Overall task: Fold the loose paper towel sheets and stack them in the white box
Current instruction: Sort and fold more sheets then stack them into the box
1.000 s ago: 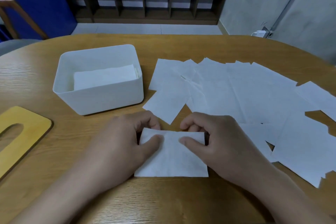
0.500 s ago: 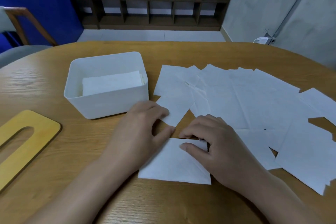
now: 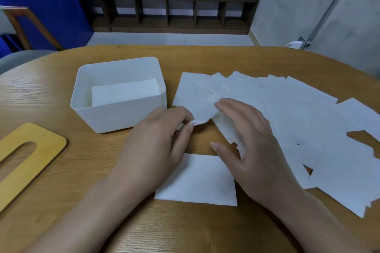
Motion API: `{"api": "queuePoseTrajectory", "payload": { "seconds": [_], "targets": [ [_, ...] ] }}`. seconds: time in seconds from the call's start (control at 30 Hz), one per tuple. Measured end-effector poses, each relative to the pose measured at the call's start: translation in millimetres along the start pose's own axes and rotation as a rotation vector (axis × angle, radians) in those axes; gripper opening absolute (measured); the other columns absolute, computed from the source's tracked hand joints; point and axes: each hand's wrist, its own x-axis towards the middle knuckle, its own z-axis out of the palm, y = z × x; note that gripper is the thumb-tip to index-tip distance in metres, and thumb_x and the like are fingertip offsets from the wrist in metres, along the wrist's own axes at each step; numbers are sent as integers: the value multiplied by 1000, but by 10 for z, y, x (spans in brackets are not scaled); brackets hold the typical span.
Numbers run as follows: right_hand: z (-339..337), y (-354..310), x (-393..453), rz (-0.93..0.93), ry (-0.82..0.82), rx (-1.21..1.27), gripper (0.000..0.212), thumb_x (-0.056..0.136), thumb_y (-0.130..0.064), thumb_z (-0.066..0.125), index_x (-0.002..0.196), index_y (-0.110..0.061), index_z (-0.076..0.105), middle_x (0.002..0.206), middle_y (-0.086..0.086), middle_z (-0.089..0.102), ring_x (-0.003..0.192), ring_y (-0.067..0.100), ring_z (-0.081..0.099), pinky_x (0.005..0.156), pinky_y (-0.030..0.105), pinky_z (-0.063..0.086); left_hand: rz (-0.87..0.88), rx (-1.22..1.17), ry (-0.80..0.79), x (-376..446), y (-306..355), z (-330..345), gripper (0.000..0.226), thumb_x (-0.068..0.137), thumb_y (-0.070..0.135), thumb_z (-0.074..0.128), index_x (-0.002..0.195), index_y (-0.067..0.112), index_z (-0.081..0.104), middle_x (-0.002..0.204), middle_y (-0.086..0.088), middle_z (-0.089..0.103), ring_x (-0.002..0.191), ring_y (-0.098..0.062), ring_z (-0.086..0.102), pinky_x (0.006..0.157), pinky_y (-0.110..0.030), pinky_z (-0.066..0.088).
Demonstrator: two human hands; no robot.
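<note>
Oval wooden table (image 3: 205, 57); loose paper towel sheets (image 3: 298, 113), fanned and overlapping, right of the white box (image 3: 115, 113); white box itself, holding a stack of folded sheets (image 3: 125, 91); yellow slotted lid (image 3: 26, 158), left of the box, flat; folded sheet (image 3: 201, 183), nearer me than the box, lying free; my right hand (image 3: 255, 146), fingers spread wide over the loose sheets; my left hand (image 3: 156, 146), just beside the box, thumb and forefinger pinching one loose sheet's corner (image 3: 197, 121).

One white box (image 3: 115, 113), one folded sheet (image 3: 197, 183), two hands, many loose sheets (image 3: 287, 109).
</note>
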Motion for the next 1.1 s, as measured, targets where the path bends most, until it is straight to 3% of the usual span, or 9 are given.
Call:
{"api": "queuePoseTrajectory", "payload": {
  "seconds": [0.13, 0.27, 0.33, 0.43, 0.53, 0.63, 0.73, 0.83, 1.1],
  "targets": [
    [22, 14, 17, 36, 51, 67, 52, 104, -36, 73, 153, -34, 57, 146, -27, 59, 148, 2, 42, 123, 36, 36, 30, -183, -18, -43, 101, -190, 12, 110, 30, 65, 99, 33, 67, 85, 11, 62, 78, -11, 59, 65, -18, 39],
    [-36, 10, 29, 133, 130, 165, 15, 105, -38, 68, 117, -43, 75, 114, -31, 72, 121, 3, 63, 98, 22, 52, -59, -371, 13, -66, -33, -215, 13, 107, 31, 66, 102, 20, 72, 87, 2, 68, 73, -27, 58, 66, -41, 46],
    [-87, -12, 38, 179, 137, 278, 12, 104, -30, 70, 104, -38, 79, 103, -25, 76, 109, 7, 70, 82, 13, 52, -123, -487, 0, -74, -80, -196, 13, 106, 29, 69, 106, 17, 73, 86, -1, 68, 77, -40, 57, 67, -45, 46],
    [-148, -59, 56, 221, 61, 436, 14, 104, -23, 72, 98, -30, 82, 93, -13, 79, 91, 11, 75, 70, 13, 52, -190, -651, -85, -68, -44, -172, 29, 97, 38, 78, 123, 27, 72, 85, -8, 68, 79, -50, 55, 71, -51, 50],
    [-178, -93, 66, 297, -48, 563, 11, 102, -27, 75, 96, -28, 84, 84, -3, 79, 75, 10, 72, 65, 16, 49, -222, -634, -97, -56, -30, -169, 27, 97, 39, 84, 122, 32, 75, 77, -22, 55, 72, -48, 51, 64, -49, 47],
    [-237, -100, 74, 385, -138, 629, 10, 100, -30, 77, 94, -28, 85, 81, 1, 80, 69, 16, 69, 58, 21, 49, -261, -607, -107, -40, -59, -199, 10, 99, 32, 79, 105, 24, 78, 73, -26, 42, 59, -33, 35, 54, -31, 32],
    [-252, -61, 45, 335, -200, 500, 9, 97, -33, 81, 89, -31, 84, 82, -7, 81, 74, 13, 75, 67, 20, 54, -278, -507, -158, -43, -100, -205, 6, 98, 32, 81, 101, 29, 77, 64, -12, 46, 54, -14, 40, 51, -25, 35],
    [-203, -20, 2, 285, -232, 357, 12, 94, -41, 83, 86, -34, 79, 77, -7, 78, 66, 24, 68, 63, 24, 51, -274, -391, -217, -60, -134, -165, 6, 97, 34, 82, 97, 31, 77, 58, 10, 49, 52, -4, 43, 53, -19, 37],
    [-147, 14, -35, 247, -216, 242, 17, 91, -45, 84, 82, -33, 76, 66, -6, 67, 58, 18, 58, 58, 19, 46, -292, -302, -284, -51, -188, -174, 12, 94, 38, 84, 99, 39, 73, 65, 3, 62, 50, -4, 46, 52, -22, 38]
  ]
}}
